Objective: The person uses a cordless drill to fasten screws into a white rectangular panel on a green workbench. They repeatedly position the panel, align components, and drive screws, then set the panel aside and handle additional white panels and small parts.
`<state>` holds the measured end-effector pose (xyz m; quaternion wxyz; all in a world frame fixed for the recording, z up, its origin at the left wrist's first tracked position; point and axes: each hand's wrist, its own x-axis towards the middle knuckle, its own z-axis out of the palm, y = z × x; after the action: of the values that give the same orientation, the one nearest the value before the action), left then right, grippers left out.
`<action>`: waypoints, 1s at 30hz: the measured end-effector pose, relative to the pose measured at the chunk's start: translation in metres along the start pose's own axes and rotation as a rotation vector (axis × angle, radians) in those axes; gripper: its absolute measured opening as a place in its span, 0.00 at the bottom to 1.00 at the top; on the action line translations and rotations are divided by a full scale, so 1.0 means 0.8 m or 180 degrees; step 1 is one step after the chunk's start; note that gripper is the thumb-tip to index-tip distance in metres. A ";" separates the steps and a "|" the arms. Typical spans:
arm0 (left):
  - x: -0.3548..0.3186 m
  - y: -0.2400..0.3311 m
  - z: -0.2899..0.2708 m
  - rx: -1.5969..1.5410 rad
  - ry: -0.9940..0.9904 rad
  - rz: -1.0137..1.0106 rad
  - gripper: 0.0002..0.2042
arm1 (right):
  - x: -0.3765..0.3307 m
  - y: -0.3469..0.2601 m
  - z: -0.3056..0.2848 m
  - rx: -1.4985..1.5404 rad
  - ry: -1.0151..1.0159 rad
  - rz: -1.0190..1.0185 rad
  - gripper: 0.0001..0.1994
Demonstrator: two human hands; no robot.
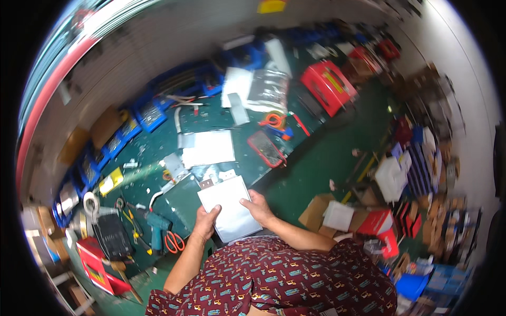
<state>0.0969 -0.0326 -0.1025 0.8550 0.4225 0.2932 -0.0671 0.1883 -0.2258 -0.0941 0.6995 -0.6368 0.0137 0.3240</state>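
Observation:
I hold a flat silver pouch cell (227, 208) with two short metal tabs at its far edge, above the near edge of a green workbench (311, 158). My left hand (204, 222) grips its left lower edge. My right hand (258, 206) grips its right edge, thumb on top. Just beyond it lie a second silver pouch (208, 149) and a small grey piece (174, 164) on the bench.
A red-framed multimeter (268, 148), orange-handled scissors (174, 242), a teal glue gun (157, 227), tape rolls (91, 201) and a red case (328, 85) lie on the bench. Blue parts bins (150, 113) line the back. Cardboard boxes (319, 210) crowd the floor at right.

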 end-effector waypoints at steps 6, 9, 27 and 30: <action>0.006 -0.023 0.077 0.0332 -0.0377 -0.0296 0.25 | -0.040 0.011 -0.067 0.0296 0.0448 -0.0128 0.09; 0.028 -0.044 0.096 0.0748 -0.0305 -0.0382 0.22 | -0.045 0.019 -0.105 0.0502 0.0556 -0.0217 0.08; 0.136 -0.196 0.490 0.2575 -0.1701 -0.1263 0.14 | -0.162 0.048 -0.444 0.2441 0.1883 -0.0027 0.17; 0.157 -0.227 0.510 0.2919 -0.1966 -0.1403 0.23 | -0.168 0.081 -0.467 0.2388 0.2308 0.0169 0.18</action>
<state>0.3153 -0.4417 -0.1046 0.5969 0.6387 0.0528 -0.4826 0.1988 -0.6215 -0.1635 0.8214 -0.4131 0.3864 0.0730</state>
